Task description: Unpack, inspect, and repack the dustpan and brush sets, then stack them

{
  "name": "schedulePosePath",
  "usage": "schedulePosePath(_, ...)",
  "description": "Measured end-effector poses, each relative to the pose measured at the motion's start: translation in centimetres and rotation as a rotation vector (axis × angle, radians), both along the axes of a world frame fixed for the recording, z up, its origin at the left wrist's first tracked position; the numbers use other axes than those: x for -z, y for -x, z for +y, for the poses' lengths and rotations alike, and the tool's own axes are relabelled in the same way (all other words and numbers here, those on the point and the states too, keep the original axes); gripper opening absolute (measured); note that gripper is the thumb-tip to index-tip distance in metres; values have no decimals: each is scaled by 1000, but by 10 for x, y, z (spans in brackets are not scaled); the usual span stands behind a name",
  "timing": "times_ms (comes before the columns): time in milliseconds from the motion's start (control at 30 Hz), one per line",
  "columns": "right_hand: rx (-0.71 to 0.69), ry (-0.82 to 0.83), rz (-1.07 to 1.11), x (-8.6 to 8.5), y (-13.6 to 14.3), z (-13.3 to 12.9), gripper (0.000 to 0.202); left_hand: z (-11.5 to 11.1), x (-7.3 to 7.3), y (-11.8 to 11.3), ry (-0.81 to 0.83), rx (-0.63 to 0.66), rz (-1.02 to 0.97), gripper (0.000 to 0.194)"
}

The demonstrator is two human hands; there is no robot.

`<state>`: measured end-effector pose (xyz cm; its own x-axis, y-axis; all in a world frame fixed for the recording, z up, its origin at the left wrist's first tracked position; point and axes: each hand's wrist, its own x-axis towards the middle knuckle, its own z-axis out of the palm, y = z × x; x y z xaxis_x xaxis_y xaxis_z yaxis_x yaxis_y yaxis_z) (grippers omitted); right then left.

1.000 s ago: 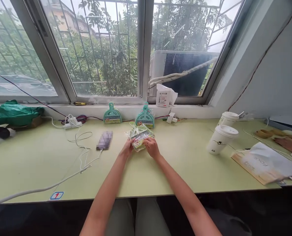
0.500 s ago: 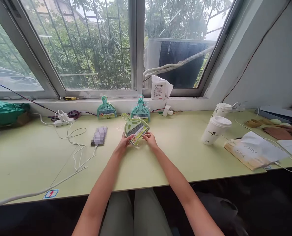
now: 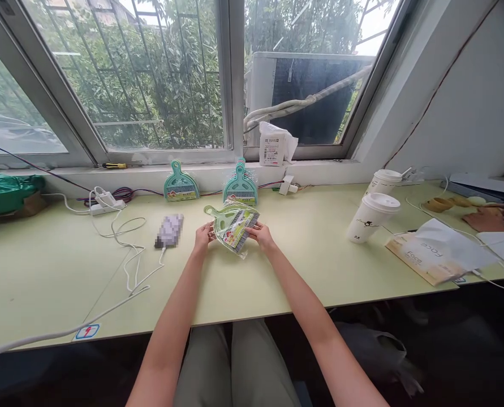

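Between my two hands is a light green dustpan and brush set (image 3: 228, 220) in clear plastic wrap, tilted with its handle toward the upper left. My left hand (image 3: 203, 237) grips its left edge, fingers partly behind it. At its right edge my right hand (image 3: 261, 234) pinches the wrap and pan near the brush bristles. A printed label lies across the brush. Just behind stands a stack of teal dustpan sets (image 3: 240, 183), leaning on the wall under the window. Another teal dustpan set (image 3: 180, 183) leans there to the left.
A blurred-out phone-like object (image 3: 169, 230) with a white cable (image 3: 137, 263) lies left. Two white paper cups (image 3: 370, 220) and a tissue pack (image 3: 430, 254) stand right. Another person's hands (image 3: 489, 219) are at the far right. A power strip (image 3: 106, 204) sits back left.
The green dustpan set has turned flatter, its handle swinging down and left. My left hand has shifted from its lower edge up to its left side. The view has tilted slightly down.
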<state>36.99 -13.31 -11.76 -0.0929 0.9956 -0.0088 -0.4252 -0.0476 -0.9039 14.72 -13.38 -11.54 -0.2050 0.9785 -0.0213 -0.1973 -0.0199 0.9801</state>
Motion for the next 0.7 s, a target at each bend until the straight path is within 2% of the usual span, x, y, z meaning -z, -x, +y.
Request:
schedulePosePath(233, 3, -17, 13, -11, 1, -6, 32, -5, -16, 24, -67, 64, -38, 48)
schedulePosePath(400, 42, -14, 20, -10, -10, -2, 31, -9, -15, 25, -21, 139, 68, 54)
schedulePosePath(533, -14, 13, -9, -13, -11, -3, 32, -6, -11, 23, -37, 77, 83, 43)
schedulePosePath(633, -7, 23, -7, -18, -6, -6, 31, -4, -13, 21, -37, 46, 56, 37)
schedulePosePath(700, 12, 12, 1, -21, -7, -7, 30, -2, -16, 23, -10, -41, 49, 29)
